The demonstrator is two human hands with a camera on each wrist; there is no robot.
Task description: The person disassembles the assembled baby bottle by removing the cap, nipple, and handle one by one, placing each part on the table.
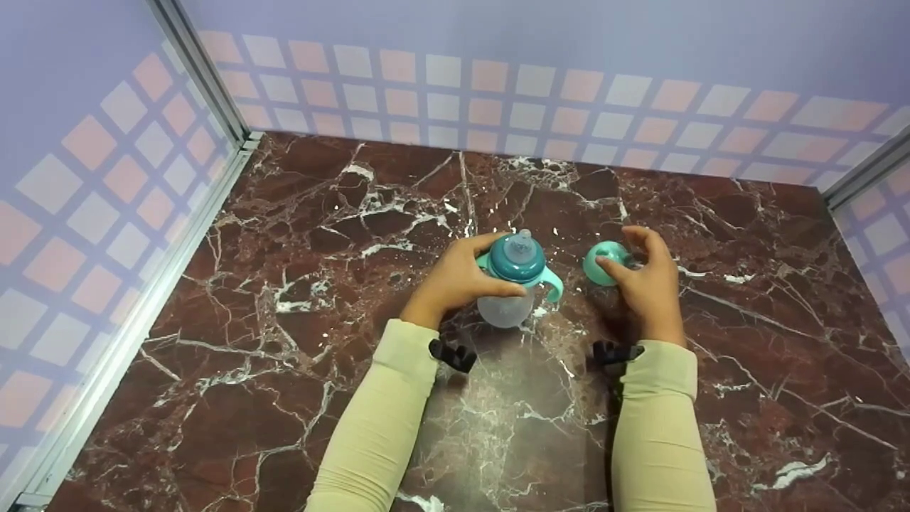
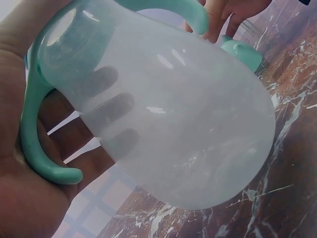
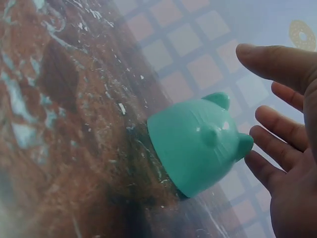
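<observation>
A baby bottle (image 1: 506, 311) with a frosted body, a teal collar (image 1: 517, 267), a clear nipple and two mint handles is gripped by my left hand (image 1: 458, 276). In the left wrist view the fingers wrap the far side of the bottle (image 2: 193, 114), showing through its wall, beside one curved handle (image 2: 33, 129). To the right, a mint bottle cap (image 1: 601, 271) with small ears sits on the tabletop. My right hand (image 1: 648, 284) is around the cap with thumb and fingers spread. In the right wrist view the fingers (image 3: 280, 144) are close to an ear of the cap (image 3: 193, 146); contact is unclear.
The table (image 1: 298, 398) has a dark red marbled surface with white veins. Behind it stands a lilac panel (image 1: 533, 43) with pink and white squares, and another panel (image 1: 78, 178) closes the left side. Black wrist mounts (image 1: 453, 355) sit at both cuffs.
</observation>
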